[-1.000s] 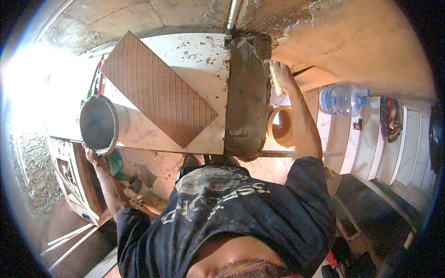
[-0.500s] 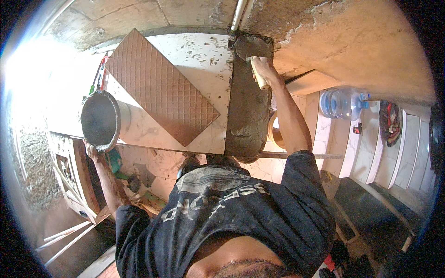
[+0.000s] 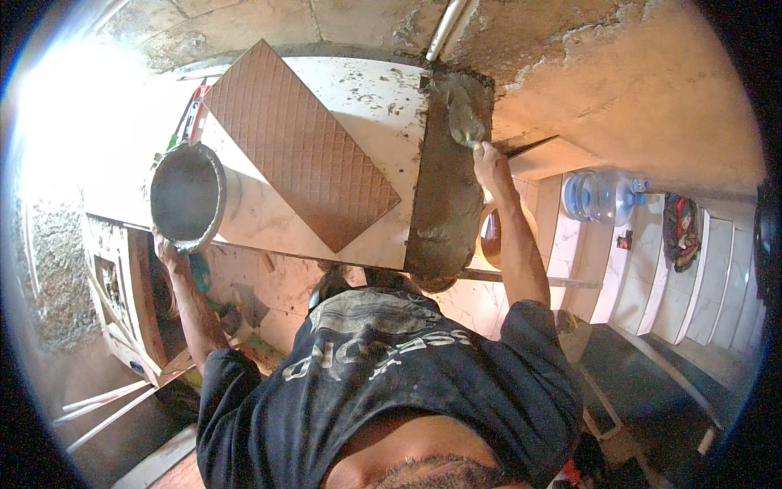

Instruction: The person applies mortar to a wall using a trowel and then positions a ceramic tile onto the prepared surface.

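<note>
My right hand (image 3: 494, 169) is closed around the handle of a trowel. Its mortar-smeared blade (image 3: 465, 121) lies against the far part of a strip of wet grey mortar (image 3: 444, 204), spread along the right end of the counter. At the left, my left hand (image 3: 169, 253) grips the near rim of a round bucket (image 3: 221, 204), tilted so that its grey-coated inside shows. Between the two hands, a large tile (image 3: 301, 147) rests slantwise on the white tiled counter (image 3: 371, 106), its ribbed brown back upward. The fingers of my left hand are partly hidden by the bucket.
A red spirit level (image 3: 195, 114) stands behind the bucket. A clear blue water jug (image 3: 599, 198) lies on its side near the white steps (image 3: 639, 253) at the right. Another tile (image 3: 554, 156) leans by the wall, and a yellowish round container (image 3: 489, 236) stands beside the mortar strip.
My right hand has drawn the trowel toward me and a little right, and the blade now points away from me. My left hand stays on the bucket. The view has shifted slightly.
</note>
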{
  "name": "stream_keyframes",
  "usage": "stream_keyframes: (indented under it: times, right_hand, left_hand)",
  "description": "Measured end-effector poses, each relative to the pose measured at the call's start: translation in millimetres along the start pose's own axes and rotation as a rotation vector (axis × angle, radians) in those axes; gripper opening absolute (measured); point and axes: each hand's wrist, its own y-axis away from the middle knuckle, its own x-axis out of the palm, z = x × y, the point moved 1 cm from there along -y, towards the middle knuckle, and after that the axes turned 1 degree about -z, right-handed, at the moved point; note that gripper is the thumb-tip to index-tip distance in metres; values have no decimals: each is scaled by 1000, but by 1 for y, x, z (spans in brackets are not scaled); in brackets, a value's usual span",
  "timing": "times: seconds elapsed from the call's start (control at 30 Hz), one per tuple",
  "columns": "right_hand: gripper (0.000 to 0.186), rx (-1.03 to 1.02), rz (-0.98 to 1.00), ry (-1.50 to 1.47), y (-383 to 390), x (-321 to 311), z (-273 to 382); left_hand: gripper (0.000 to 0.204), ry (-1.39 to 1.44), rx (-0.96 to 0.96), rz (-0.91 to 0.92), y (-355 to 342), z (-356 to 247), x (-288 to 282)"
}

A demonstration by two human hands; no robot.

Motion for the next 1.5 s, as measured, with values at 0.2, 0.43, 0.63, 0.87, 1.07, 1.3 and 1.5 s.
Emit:
stream_keyframes:
  times: [0.2, 0.43, 0.63, 0.87, 1.07, 1.3, 1.5]
  right_hand:
    - [42, -25, 70, -88, -69, -32, 24]
    - [36, 268, 405, -261, -86, -70, 58]
    - [37, 216, 343, -218, -15, -65, 83]
    - [38, 433, 181, -302, 16, -59, 88]
    - [38, 149, 62, 144, -39, -47, 97]
    - [34, 65, 117, 341, -65, -80, 104]
    - [33, 47, 194, 399, -69, -101, 95]
  left_hand:
    - [39, 320, -356, -149, -2, 1, 11]
    - [34, 607, -464, -209, -11, -33, -3]
    - [33, -111, 80, -63, -11, -14, 2]
    - [42, 22, -230, -29, -5, -6, 12]
    - [42, 72, -245, 16, -8, -19, 2]
    - [40, 391, -439, -122, -3, -5, 13]
    - [40, 185, -329, -70, -3, -7, 13]
